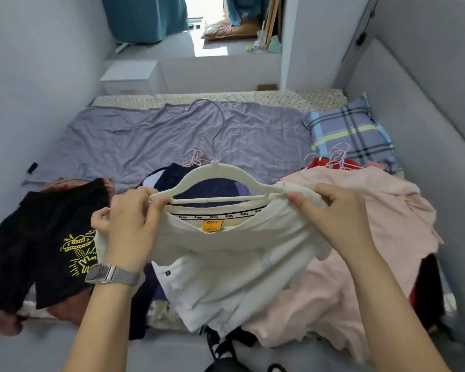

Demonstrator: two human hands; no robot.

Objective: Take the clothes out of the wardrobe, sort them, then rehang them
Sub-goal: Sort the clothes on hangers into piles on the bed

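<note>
A white T-shirt (226,264) with an orange neck label hangs over the bed's near edge. My left hand (130,226) pinches its left shoulder together with the left end of a cream hanger (215,181). My right hand (330,213) pinches the shirt's right shoulder over the hanger's right end. The hanger's metal hook (212,122) points away from me. A black shirt with a yellow print (46,242) lies at the left, dark navy clothes (199,183) behind the hanger, and a pink pile (360,237) at the right.
The bed (145,138) has a grey-purple sheet and a plaid pillow (352,132) at the far right. Several pink wire hangers (336,157) lie on the red clothes by the pillow. A white nightstand (132,76) stands beyond the bed. Walls close in on both sides.
</note>
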